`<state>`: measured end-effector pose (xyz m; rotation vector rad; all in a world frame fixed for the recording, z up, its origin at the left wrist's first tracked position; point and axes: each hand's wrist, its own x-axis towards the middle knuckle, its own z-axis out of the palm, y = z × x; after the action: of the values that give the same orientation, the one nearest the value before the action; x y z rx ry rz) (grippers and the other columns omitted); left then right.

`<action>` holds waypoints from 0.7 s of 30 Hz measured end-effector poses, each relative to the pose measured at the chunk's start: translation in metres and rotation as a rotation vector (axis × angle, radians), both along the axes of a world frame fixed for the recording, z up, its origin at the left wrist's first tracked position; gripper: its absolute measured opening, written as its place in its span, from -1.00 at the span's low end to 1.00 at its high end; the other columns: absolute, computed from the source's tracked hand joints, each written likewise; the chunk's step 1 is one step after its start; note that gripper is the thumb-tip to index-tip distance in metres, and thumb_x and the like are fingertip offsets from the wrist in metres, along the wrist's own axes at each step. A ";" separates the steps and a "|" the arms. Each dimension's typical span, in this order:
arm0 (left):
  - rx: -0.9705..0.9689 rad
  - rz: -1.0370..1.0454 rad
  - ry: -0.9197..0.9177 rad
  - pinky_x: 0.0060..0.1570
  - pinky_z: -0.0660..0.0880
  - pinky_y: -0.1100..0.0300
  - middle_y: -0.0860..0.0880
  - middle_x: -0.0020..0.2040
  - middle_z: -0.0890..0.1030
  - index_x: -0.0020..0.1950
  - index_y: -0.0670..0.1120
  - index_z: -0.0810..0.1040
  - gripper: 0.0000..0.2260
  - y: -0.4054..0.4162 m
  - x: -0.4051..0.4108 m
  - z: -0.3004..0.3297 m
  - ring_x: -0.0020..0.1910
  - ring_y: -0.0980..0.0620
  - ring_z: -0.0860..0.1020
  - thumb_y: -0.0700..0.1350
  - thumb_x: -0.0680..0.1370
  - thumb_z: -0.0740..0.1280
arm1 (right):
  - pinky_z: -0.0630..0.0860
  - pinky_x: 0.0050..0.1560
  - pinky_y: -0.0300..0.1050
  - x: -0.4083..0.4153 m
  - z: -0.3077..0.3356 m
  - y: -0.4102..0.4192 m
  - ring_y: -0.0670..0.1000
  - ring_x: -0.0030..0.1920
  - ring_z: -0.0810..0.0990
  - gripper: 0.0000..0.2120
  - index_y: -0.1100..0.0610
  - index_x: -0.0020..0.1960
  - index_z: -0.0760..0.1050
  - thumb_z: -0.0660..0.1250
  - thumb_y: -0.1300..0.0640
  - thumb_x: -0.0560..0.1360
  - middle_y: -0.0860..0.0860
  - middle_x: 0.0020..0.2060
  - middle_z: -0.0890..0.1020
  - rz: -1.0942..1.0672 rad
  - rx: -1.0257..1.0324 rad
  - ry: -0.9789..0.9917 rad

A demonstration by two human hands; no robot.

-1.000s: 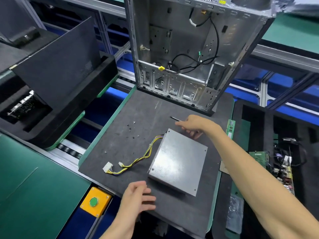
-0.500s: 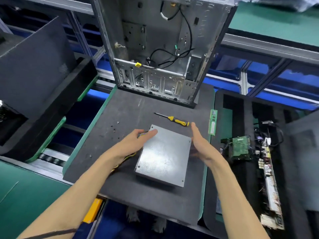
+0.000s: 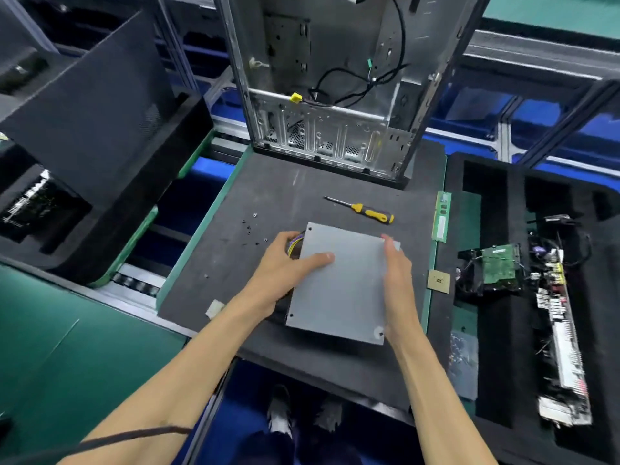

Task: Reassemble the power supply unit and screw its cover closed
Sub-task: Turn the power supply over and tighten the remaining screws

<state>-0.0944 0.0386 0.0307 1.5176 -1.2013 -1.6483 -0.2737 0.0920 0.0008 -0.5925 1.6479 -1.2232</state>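
Big change in the last sec: the screwdriver point(image 3: 365, 211) has been let go and is now left lying on the surface point(image 3: 268, 193) just behind the PSU point(image 3: 339, 283), and both hands have been brought in onto the unit from either side. So no screwing yet, by the look of it; the box is prob. being squared up or turned first so the cover can be seated. Left hand point(image 3: 285, 270) is clamped on the PSU's left edge, thumb laid flat across the grey cover, fingers curled down the side by the yellow wire bundle point(image 3: 295, 243). Right hand point(image 3: 396, 273) is kept nearly flat, fingers straight, pressed along the right edge, not wrapped round it. The PSU itself is sat mid-surface, cover side up, between the hands. Loose screws point(image 3: 251, 226) are scattered just left of it, near but apart. The open PC case point(image 3: 322, 95) is stood upright at the far edge.
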 end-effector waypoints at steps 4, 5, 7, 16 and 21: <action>-0.249 -0.030 0.040 -0.09 0.57 0.36 0.26 0.09 0.66 0.23 0.12 0.47 -0.42 0.010 0.009 0.007 0.07 0.24 0.65 0.00 0.31 0.66 | 0.29 0.51 0.24 0.000 0.009 0.001 -0.02 0.47 0.41 -0.46 -0.32 0.32 0.52 0.15 -0.52 0.46 -0.11 0.40 0.44 -0.093 -0.294 0.055; -0.310 -0.053 0.044 -0.03 0.56 0.37 0.23 0.12 0.66 0.24 0.13 0.46 -0.41 0.010 0.012 0.005 0.11 0.22 0.64 0.00 0.31 0.66 | 0.28 0.52 0.24 -0.001 0.011 0.000 0.00 0.47 0.41 -0.50 -0.28 0.33 0.52 0.16 -0.45 0.50 -0.08 0.40 0.44 -0.112 -0.353 0.070; -0.381 -0.094 0.045 0.10 0.54 0.31 0.21 0.17 0.65 0.25 0.18 0.42 -0.40 0.014 0.017 -0.002 0.17 0.18 0.62 -0.01 0.32 0.65 | 0.28 0.53 0.16 -0.001 0.010 0.001 -0.01 0.49 0.38 -0.52 -0.19 0.40 0.47 0.19 -0.31 0.53 -0.02 0.43 0.43 -0.109 -0.430 0.092; -0.387 -0.311 0.114 0.23 0.46 0.37 0.22 0.34 0.54 0.36 0.20 0.38 -0.45 0.031 0.053 -0.020 0.36 0.21 0.49 0.09 0.44 0.52 | 0.32 0.27 -0.51 0.024 -0.008 0.043 -0.38 0.44 0.32 -0.29 0.18 0.61 0.17 0.13 0.24 0.44 -0.43 0.39 0.44 -0.002 -0.489 0.129; -0.268 -0.113 0.163 0.00 0.50 0.41 0.18 0.15 0.69 0.15 0.20 0.62 -0.84 0.030 0.047 -0.010 0.14 0.26 0.61 0.04 0.58 0.37 | 0.30 0.44 -0.27 0.023 -0.001 0.053 -0.26 0.53 0.25 -0.36 -0.12 0.56 0.30 0.23 -0.14 0.48 -0.30 0.49 0.39 -0.022 -0.391 0.071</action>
<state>-0.0474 0.0685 0.0210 1.1495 -1.3754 -1.5748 -0.2509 0.1452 0.0000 -0.8674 1.4827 -1.5709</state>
